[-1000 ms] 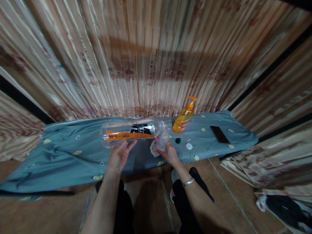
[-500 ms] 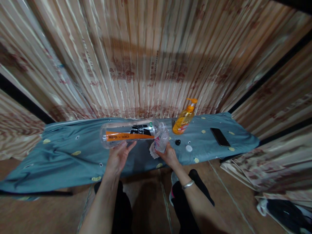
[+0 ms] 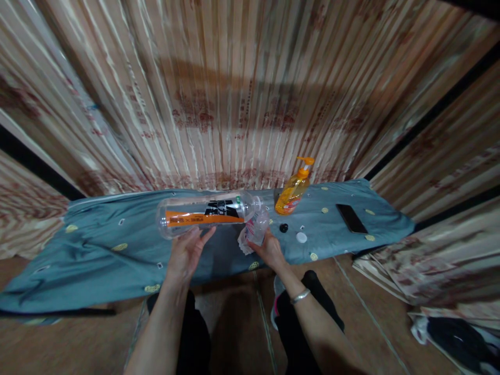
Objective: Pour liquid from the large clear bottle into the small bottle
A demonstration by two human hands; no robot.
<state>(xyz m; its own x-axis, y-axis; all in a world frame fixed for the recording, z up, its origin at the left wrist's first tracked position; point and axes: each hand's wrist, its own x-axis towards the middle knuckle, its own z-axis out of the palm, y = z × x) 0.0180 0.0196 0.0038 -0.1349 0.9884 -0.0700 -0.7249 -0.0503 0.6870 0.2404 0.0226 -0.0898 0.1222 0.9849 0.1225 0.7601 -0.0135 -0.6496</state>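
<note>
A large clear plastic bottle [image 3: 187, 218] with an orange and black label lies sideways in my left hand [image 3: 185, 254], its mouth pointing right. My left palm supports it from below, with the thumb stretched along its near side and the other fingers partly hidden. In my right hand [image 3: 269, 250] is a small clear plastic bottle [image 3: 258, 225] with pink print, tilted up against the big bottle's mouth end. Whether the two mouths touch, I cannot make out. A crumpled whitish piece [image 3: 245, 242] shows at its lower left.
A pump bottle [image 3: 289, 198] of orange liquid stands right of my hands on the blue cloth [image 3: 97, 271]. Nearby lie a black cap [image 3: 284, 227], a white cap [image 3: 301, 237] and a phone [image 3: 351, 218]. Curtains [image 3: 219, 104] hang behind and at the sides.
Both hands and the two bottles keep nearly the same pose. The whole view has shifted slightly, and the small bottle seems turned a little.
</note>
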